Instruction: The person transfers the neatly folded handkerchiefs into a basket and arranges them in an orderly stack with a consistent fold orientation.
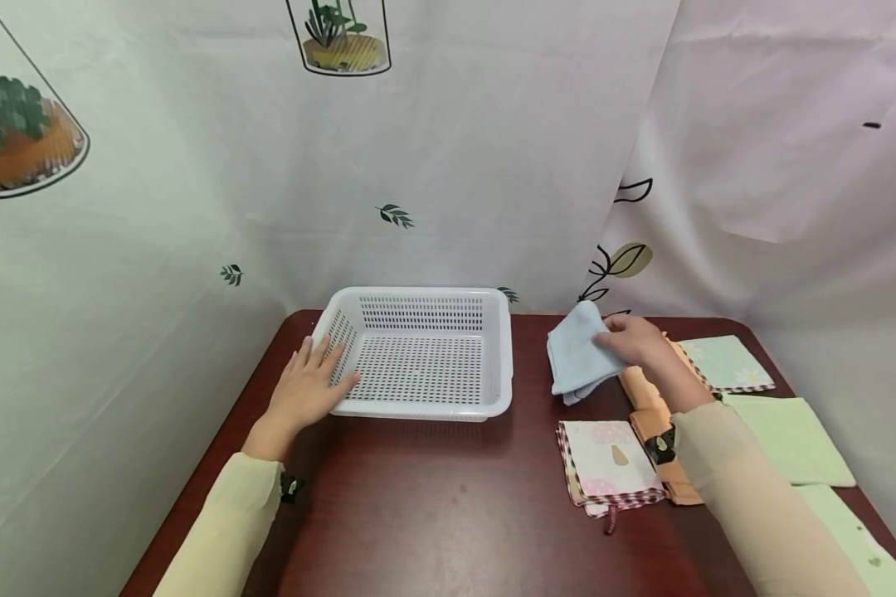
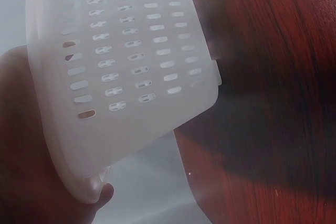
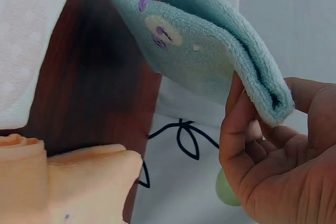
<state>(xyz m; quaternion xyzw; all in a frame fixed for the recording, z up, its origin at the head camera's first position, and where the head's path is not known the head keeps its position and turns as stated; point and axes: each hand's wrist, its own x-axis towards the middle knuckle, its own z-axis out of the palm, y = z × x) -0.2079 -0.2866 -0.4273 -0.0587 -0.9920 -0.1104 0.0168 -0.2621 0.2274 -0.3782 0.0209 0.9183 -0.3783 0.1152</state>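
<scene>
A folded light-blue towel (image 1: 582, 352) hangs from my right hand (image 1: 637, 338), pinched between thumb and fingers at its right edge. In the right wrist view the towel (image 3: 184, 51) shows its folded layers and a small purple-and-cream embroidered patch. My left hand (image 1: 308, 390) rests with spread fingers on the left rim of a white perforated plastic basket (image 1: 496, 365). The left wrist view shows the basket's slotted side wall (image 2: 121, 51) close up, with the hand (image 2: 31, 156) at its rim. Nothing lies inside the basket.
Right of the basket lie a folded pink-and-white checked-edge cloth (image 1: 608, 460), orange cloths (image 1: 645, 398), a pale green patterned cloth (image 1: 728, 362) and light green cloths (image 1: 787, 439). They lie on a dark red wooden table (image 1: 455, 506). Printed white sheets (image 1: 448, 182) hang behind it.
</scene>
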